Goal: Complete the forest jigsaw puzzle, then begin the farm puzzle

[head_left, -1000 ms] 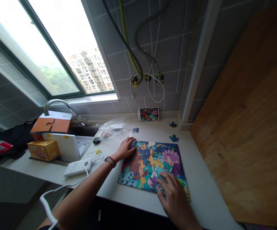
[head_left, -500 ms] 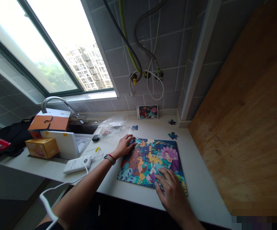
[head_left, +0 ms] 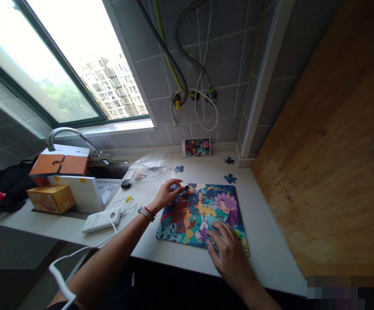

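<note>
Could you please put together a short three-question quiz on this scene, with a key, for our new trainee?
1. True or false: the left hand is at the far left corner of the jigsaw puzzle.
2. Where is the white-bordered picture? (a) On top of the puzzle (b) Beyond the puzzle (c) On the near side of the puzzle
3. How many loose puzzle pieces lie on the counter, leaving out anything inside the plastic bag?

Key
1. True; the right hand is over the near right part.
2. (b)
3. Three: one just right of the plastic bag and two farther right.
</note>
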Available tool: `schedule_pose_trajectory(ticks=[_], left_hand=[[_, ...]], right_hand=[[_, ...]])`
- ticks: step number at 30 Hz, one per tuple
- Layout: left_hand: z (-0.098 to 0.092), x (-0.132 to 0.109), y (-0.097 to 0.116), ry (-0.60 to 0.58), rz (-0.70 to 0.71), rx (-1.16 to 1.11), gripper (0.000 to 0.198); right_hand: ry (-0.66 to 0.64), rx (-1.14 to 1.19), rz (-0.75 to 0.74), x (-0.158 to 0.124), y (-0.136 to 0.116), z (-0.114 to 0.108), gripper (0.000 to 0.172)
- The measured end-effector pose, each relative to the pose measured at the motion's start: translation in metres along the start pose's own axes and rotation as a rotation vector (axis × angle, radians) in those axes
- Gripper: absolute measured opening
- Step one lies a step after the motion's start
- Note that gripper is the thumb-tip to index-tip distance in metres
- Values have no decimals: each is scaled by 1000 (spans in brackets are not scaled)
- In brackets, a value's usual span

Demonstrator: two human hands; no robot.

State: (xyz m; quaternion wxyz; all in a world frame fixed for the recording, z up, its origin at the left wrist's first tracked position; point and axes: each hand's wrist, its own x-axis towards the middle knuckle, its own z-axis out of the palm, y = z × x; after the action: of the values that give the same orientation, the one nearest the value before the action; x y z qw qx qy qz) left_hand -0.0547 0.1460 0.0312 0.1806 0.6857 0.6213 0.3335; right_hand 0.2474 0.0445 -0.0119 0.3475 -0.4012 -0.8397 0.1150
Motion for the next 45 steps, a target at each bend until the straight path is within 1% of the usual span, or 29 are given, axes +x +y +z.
schedule_pose_trajectory(ticks=[3, 6, 10, 13, 15, 17, 20, 22, 25, 29, 34, 37, 40, 43, 45], left_hand=[[6, -5, 25, -41, -110, -235, 34], [15, -13, 49, -151, -220, -468, 44], [29, -26, 70, -235, -309, -539, 49], [39, -37, 76, -312, -379, -576, 50], [46, -44, 75, -314, -389, -594, 50], [51, -49, 71, -279, -361, -585, 50], [54, -53, 64, -230, -315, -548, 55], [54, -54, 61, -214, -289, -499, 55], [51, -52, 60, -189, -272, -367, 45], [46, -50, 62, -65, -243, -170, 32], [43, -55, 53, -16, -202, -49, 33], [42, -56, 42, 15, -80, 68, 34], [38, -54, 31, -20, 46, 181, 35], [29, -53, 23, -99, 99, 233, 32], [24, -54, 20, -159, 111, 219, 28]], right_hand=[[-6, 14, 10, 0, 0, 0, 23], [-9, 39, 31, -1, -1, 0, 24], [-23, 61, 52, 0, -3, -2, 24], [-41, 64, 71, 2, -5, -5, 23], [-51, 51, 74, 2, -7, -7, 23], [-60, 31, 76, 2, -8, -8, 23], [-75, 25, 92, 2, -9, -9, 23], [-83, 37, 98, 2, -9, -10, 23], [-82, 54, 97, 2, -9, -10, 22], [-86, 50, 97, 2, -10, -11, 20], [-90, 32, 86, 2, -9, -11, 20], [-89, 41, 82, 1, -9, -11, 20], [-97, 41, 91, 1, -9, -11, 19], [-95, 45, 94, 1, -9, -11, 19], [-91, 55, 90, 1, -10, -11, 20]])
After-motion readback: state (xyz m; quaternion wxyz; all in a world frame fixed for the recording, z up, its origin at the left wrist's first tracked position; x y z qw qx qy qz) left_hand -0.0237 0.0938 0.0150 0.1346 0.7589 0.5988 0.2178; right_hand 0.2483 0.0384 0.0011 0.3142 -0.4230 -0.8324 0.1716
